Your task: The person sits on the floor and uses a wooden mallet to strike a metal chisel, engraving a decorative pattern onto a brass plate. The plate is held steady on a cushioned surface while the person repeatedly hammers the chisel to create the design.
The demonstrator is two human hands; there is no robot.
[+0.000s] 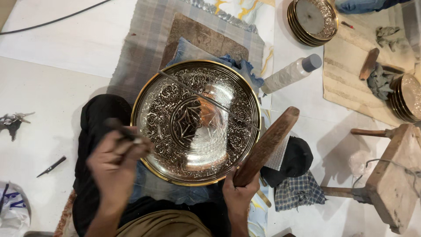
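Plate: large, round, silvery with a brass rim, densely engraved, with a star medallion at centre. Lies face up on blue cloth over a checked mat, directly before the person. A thin straight rod or line crosses its upper half from upper left to right.

Left hand: clenched on a small dark tool, blurred; the tool's tip sits at the plate's left rim. Whether the tip touches the metal cannot be told.

Right hand: grasping the lower end of a wooden mallet, a long brown club tilted up to the right, just beside the plate's right rim.

Black cloth: under and left of the plate.

Bottle: pale, grey cap, lying on its side, upper right of the plate.

Plate stack: brass-rimmed, top of frame. Second stack at the right edge, near grey rags and a wooden handle.

Wooden stool: right side, tipped, with a wire over it.

Black pad and checked cloth: right of the mallet.

Small blade: on the white floor, well left of the plate. Dark scrap at the far left edge. Black cable runs across the upper left.
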